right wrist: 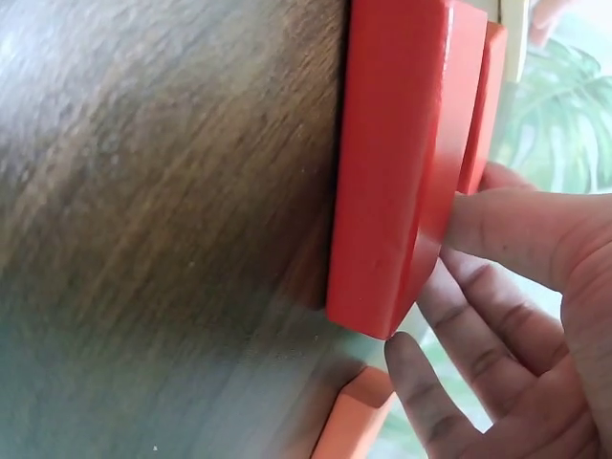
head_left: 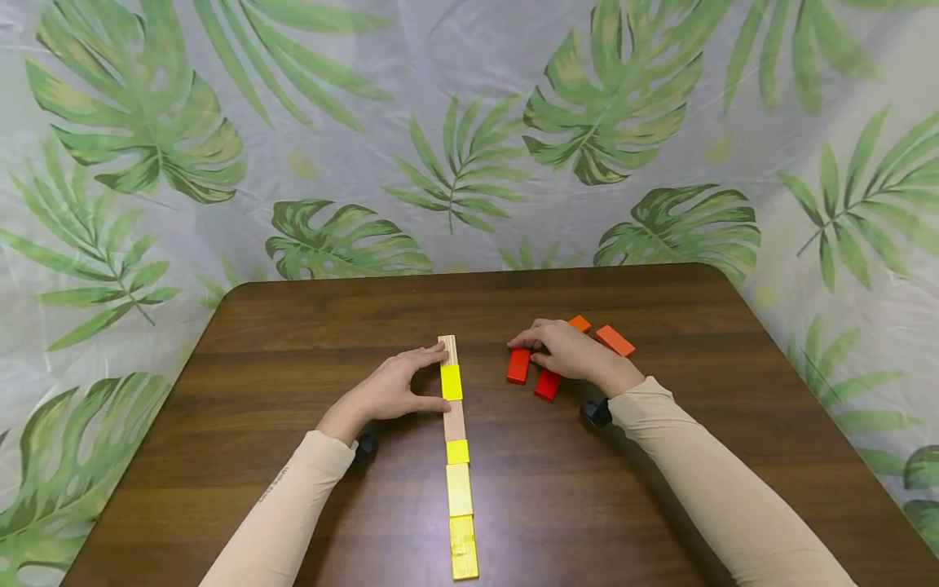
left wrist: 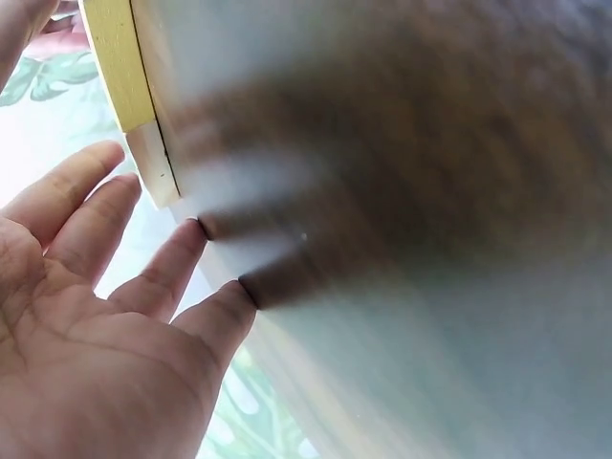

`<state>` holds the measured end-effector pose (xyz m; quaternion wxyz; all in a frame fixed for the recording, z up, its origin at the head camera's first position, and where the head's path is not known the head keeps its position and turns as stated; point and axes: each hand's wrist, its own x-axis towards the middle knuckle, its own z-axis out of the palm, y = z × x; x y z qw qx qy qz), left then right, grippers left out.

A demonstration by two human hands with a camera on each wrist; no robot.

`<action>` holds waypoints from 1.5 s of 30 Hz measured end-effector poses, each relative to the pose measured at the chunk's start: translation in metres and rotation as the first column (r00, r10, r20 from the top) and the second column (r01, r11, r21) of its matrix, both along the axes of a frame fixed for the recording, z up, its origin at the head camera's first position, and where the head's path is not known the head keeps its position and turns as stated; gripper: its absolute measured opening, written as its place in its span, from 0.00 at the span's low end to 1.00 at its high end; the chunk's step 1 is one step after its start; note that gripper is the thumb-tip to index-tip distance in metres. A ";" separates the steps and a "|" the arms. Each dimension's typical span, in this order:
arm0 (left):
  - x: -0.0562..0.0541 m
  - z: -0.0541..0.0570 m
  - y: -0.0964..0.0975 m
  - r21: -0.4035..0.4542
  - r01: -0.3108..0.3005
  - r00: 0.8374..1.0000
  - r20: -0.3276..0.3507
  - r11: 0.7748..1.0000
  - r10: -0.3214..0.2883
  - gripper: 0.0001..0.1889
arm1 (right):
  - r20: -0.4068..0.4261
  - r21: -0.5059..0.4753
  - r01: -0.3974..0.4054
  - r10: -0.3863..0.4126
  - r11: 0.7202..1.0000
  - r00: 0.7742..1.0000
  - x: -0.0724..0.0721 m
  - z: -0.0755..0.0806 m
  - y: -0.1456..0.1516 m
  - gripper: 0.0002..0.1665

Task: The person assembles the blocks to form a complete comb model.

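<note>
A straight row of thin blocks runs toward the person: a natural wood block (head_left: pixel 451 355) at the far end, a bright yellow block (head_left: pixel 451 383), a pale wood block (head_left: pixel 455 424), then more yellow blocks (head_left: pixel 459 489). Along its left side lies my left hand (head_left: pixel 389 385), fingers extended, fingertips at the far block and thumb at the pale wood one. To the right, my right hand (head_left: pixel 568 350) reaches over two red blocks. Its fingertips are by the left red block (head_left: pixel 517 368), thumb between that and the nearer red block (right wrist: pixel 392 172), fingers loosely bent.
Two orange blocks lie beyond the right hand, one (head_left: pixel 614 340) fully visible and one (head_left: pixel 579 324) partly covered. The dark wooden table (head_left: pixel 293 326) ends at a leaf-patterned cloth (head_left: pixel 469 122). Dark wrist cameras (head_left: pixel 596 412) sit under both wrists.
</note>
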<state>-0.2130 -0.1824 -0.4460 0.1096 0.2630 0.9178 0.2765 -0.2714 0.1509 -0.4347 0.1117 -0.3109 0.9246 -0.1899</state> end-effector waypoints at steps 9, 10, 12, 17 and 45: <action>0.001 0.000 0.002 -0.020 -0.002 1.000 0.004 1.000 0.002 0.46 | 0.007 -0.012 0.015 -0.015 1.000 1.000 0.000 0.000 -0.001 0.22; 0.002 0.000 0.002 -0.023 -0.002 1.000 0.006 1.000 0.002 0.46 | 0.009 -0.016 0.021 -0.021 1.000 1.000 0.000 0.000 -0.001 0.21; 0.002 0.001 0.002 -0.029 -0.003 1.000 0.006 1.000 0.003 0.46 | 0.009 -0.023 0.034 -0.033 0.999 0.999 -0.001 0.000 -0.002 0.20; 0.002 0.001 0.002 -0.035 -0.011 1.000 0.007 0.999 0.011 0.46 | -0.001 -0.029 0.057 -0.057 0.998 0.998 -0.002 -0.002 -0.004 0.18; 0.001 0.001 0.004 -0.031 -0.010 1.000 -0.006 0.999 0.010 0.44 | -0.049 -0.073 0.148 -0.152 0.986 0.987 -0.015 -0.001 -0.024 0.17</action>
